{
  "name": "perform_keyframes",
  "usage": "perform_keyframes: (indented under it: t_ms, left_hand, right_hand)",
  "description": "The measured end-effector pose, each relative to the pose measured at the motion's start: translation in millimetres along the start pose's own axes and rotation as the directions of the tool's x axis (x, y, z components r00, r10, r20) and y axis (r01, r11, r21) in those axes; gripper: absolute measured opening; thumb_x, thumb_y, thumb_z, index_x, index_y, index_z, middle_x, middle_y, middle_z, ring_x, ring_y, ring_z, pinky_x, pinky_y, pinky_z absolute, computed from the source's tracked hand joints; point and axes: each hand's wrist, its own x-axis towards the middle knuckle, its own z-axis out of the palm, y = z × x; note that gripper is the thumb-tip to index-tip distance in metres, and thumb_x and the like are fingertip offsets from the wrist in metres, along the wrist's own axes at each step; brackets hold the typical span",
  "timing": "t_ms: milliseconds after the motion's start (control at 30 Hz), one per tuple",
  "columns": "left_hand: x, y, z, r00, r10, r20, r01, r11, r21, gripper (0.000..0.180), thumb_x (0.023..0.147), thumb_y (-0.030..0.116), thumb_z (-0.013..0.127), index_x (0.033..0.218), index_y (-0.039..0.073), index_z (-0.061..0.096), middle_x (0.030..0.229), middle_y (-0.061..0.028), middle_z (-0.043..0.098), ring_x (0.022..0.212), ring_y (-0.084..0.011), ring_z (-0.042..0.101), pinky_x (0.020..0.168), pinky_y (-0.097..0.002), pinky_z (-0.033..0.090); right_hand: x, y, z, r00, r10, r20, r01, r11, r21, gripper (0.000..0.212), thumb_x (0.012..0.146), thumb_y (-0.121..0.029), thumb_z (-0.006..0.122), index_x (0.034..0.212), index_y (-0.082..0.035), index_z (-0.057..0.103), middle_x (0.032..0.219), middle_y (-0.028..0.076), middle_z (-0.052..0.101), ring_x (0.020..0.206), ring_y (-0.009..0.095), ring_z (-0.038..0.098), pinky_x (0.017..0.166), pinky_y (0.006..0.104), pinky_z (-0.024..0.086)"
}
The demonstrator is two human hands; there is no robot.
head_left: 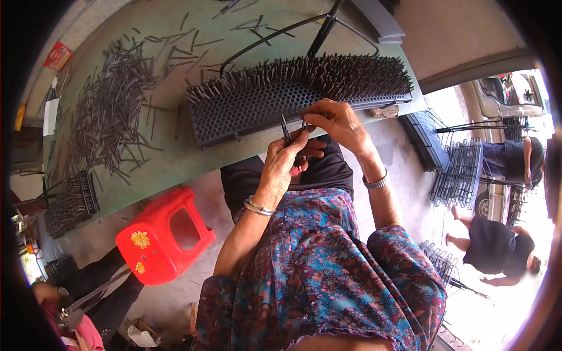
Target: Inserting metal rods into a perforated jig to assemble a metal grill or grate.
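Note:
My left hand (285,153) is closed round a few thin dark sticks (286,127), their tips poking up past the thumb. Beside it, my right hand (339,124) pinches at the end of a stick, its fingertips near those of the left. Just beyond both hands lies a long dark tray with a perforated top (252,111) on the table's near edge. Upright dark sticks (351,76) crowd its far rows and right side, while bare holes show at the front left.
A heap of loose sticks (111,105) covers the left of the green table (170,169). A smaller stick-filled tray (73,202) sits at its left corner. Below stands a red plastic stool (158,245), near another person's legs (99,275). Dark racks (456,169) and people are at right.

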Motion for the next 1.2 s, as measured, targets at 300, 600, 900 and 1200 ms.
perform_keyframes:
  t_ms: [300,600,900,1200]
  left_hand:
    - [7,-6,-13,0.999,-0.032,-0.012,0.032,0.998,-0.046,0.048,0.098,0.046,0.048,0.113,0.002,0.060,0.079,-0.0094,0.068,0.049,-0.0089,0.055,0.036,-0.0190,0.027]
    - [14,-10,-5,0.995,-0.013,-0.094,0.012,1.000,-0.018,0.033,0.098,0.036,0.054,0.104,0.004,0.057,0.073,-0.0014,0.054,0.057,-0.0056,0.042,0.049,-0.0212,0.033]
    - [6,-11,-11,0.997,0.055,-0.062,-0.059,0.997,-0.055,0.037,0.100,0.036,0.049,0.109,0.001,0.058,0.072,-0.0013,0.054,0.056,-0.0055,0.044,0.049,-0.0217,0.040]
    - [3,-12,-9,0.997,0.073,0.010,-0.073,0.996,-0.046,0.035,0.101,0.035,0.048,0.107,0.003,0.060,0.067,0.0024,0.048,0.053,-0.0020,0.034,0.044,-0.0171,0.028]
  right_hand:
    - [-10,-12,-15,0.990,0.041,-0.132,-0.037,0.999,0.035,0.015,0.089,-0.005,0.060,0.099,0.005,0.060,0.082,0.011,0.067,0.075,0.015,0.067,0.067,0.0262,0.051]
    - [10,-1,-5,0.736,-0.289,-0.612,0.147,0.951,-0.271,0.007,0.089,-0.002,0.060,0.096,0.000,0.058,0.080,0.011,0.066,0.072,0.017,0.069,0.061,0.0276,0.050]
    - [13,4,-6,0.735,-0.327,-0.594,0.118,0.924,-0.363,0.006,0.089,-0.003,0.060,0.094,0.000,0.058,0.077,0.012,0.066,0.073,0.021,0.070,0.060,0.0305,0.051]
    - [25,14,-11,0.788,-0.408,-0.461,0.112,0.831,-0.546,0.009,0.085,-0.007,0.066,0.093,-0.003,0.066,0.081,0.008,0.062,0.071,0.018,0.065,0.062,0.0288,0.049]
